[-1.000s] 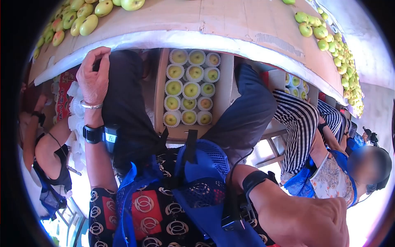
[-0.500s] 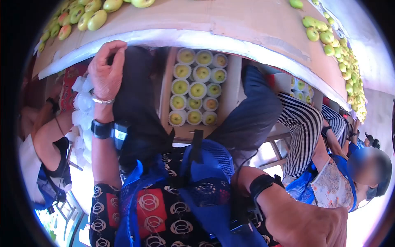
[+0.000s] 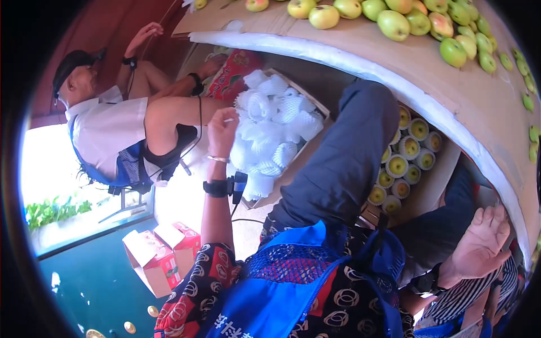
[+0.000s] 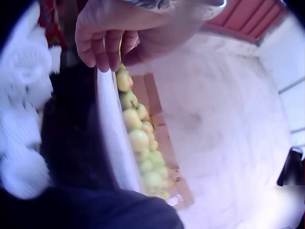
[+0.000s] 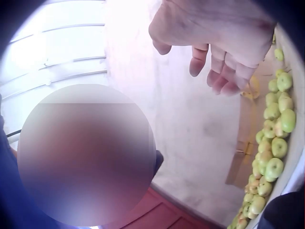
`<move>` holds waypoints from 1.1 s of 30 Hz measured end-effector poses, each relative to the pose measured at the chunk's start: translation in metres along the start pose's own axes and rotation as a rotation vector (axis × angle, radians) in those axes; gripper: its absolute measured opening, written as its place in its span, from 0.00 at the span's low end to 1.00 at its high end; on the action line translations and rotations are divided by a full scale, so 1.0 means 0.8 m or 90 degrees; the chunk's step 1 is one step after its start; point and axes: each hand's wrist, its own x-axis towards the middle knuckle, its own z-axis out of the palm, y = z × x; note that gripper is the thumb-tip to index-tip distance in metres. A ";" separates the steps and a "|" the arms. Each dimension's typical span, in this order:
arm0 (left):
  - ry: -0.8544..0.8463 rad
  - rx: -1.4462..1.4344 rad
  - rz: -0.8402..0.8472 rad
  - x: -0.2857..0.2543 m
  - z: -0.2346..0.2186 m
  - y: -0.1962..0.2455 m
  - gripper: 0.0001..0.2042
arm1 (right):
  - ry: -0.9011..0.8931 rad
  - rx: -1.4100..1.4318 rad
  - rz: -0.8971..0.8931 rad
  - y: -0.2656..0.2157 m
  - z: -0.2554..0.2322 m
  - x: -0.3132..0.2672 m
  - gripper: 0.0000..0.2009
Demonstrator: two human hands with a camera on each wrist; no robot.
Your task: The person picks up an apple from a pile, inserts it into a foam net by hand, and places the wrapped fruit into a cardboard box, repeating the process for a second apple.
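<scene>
My left hand (image 3: 221, 134) is raised beside a box heaped with white foam fruit nets (image 3: 270, 127), its fingers loosely bent. In the left wrist view the left hand (image 4: 128, 36) holds nothing, and foam nets (image 4: 24, 90) lie off to one side. My right hand (image 3: 479, 242) is at the right by the table edge, palm showing and fingers relaxed. The right wrist view shows that right hand (image 5: 219, 38) holding nothing. Between my knees stands a carton of netted apples (image 3: 397, 165), partly hidden by the table edge and my leg.
Loose green apples (image 3: 393, 25) lie on the cardboard-covered table (image 3: 338, 34), whose white padded edge runs over my knees. Another person (image 3: 107, 112) sits at the left. Red-and-white cartons (image 3: 160, 256) lie on the floor behind.
The head view has swung left, bringing the foam nets and the seated person further in. My right hand, earlier low by my side, is now raised with its palm showing.
</scene>
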 end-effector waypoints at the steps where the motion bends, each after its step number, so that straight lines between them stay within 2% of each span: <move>1: 0.009 0.164 -0.058 -0.013 0.003 0.010 0.09 | -0.008 0.005 0.005 0.006 0.001 0.002 0.24; 2: 0.010 0.161 -0.061 -0.025 0.012 0.010 0.09 | -0.011 0.002 0.007 0.010 0.001 0.005 0.24; 4: -0.147 0.214 -0.017 -0.035 0.038 0.019 0.16 | -0.052 -0.013 0.022 0.021 0.011 0.014 0.23; 6: -0.182 0.348 0.256 -0.037 0.082 0.046 0.24 | -0.044 -0.031 0.020 0.029 0.023 0.018 0.22; 8: -0.243 0.490 0.319 -0.034 0.127 0.057 0.26 | -0.048 -0.035 0.028 0.037 0.034 0.020 0.22; 12: -0.242 0.579 0.390 -0.006 0.181 0.035 0.28 | -0.035 -0.064 0.042 0.050 0.043 0.016 0.22; 14: -0.383 0.574 0.271 0.019 0.177 0.032 0.27 | -0.032 -0.071 0.030 0.054 0.041 0.011 0.23; 15: -0.362 0.422 0.259 0.026 0.166 0.041 0.25 | -0.033 -0.070 0.036 0.055 0.041 0.009 0.23; 16: -0.366 0.418 0.264 0.029 0.154 0.055 0.25 | -0.036 -0.071 0.043 0.057 0.040 0.009 0.22; 18: -0.273 0.284 0.273 0.020 0.136 0.091 0.24 | -0.002 -0.041 0.041 0.068 0.035 0.007 0.23; 19: -0.275 0.282 0.279 0.014 0.130 0.114 0.24 | -0.013 -0.053 0.069 0.072 0.040 0.009 0.21; 21: -0.312 0.042 0.146 -0.004 0.120 0.162 0.26 | -0.023 -0.113 0.122 0.087 0.042 0.011 0.14; 22: -0.378 -0.170 0.058 -0.018 0.124 0.184 0.28 | -0.021 -0.167 0.151 0.096 0.036 0.007 0.11; 24: -0.391 -0.491 -0.057 -0.059 0.151 0.223 0.29 | 0.008 -0.259 0.238 0.103 0.057 0.001 0.18; 26: -0.493 -0.433 -0.021 -0.077 0.183 0.259 0.32 | -0.074 -0.257 0.200 0.107 0.077 0.003 0.25; 28: -0.535 -0.482 -0.045 -0.095 0.215 0.270 0.33 | -0.088 -0.314 0.225 0.107 0.079 0.000 0.27; 30: -0.570 -0.559 -0.085 -0.110 0.236 0.277 0.33 | -0.057 -0.329 0.226 0.107 0.067 -0.009 0.25; 32: -0.580 -0.540 -0.055 -0.116 0.249 0.272 0.33 | 0.011 -0.217 0.214 0.115 0.049 -0.019 0.23; 33: -0.563 -0.481 -0.010 -0.118 0.252 0.270 0.33 | 0.004 -0.253 0.195 0.113 0.047 -0.020 0.20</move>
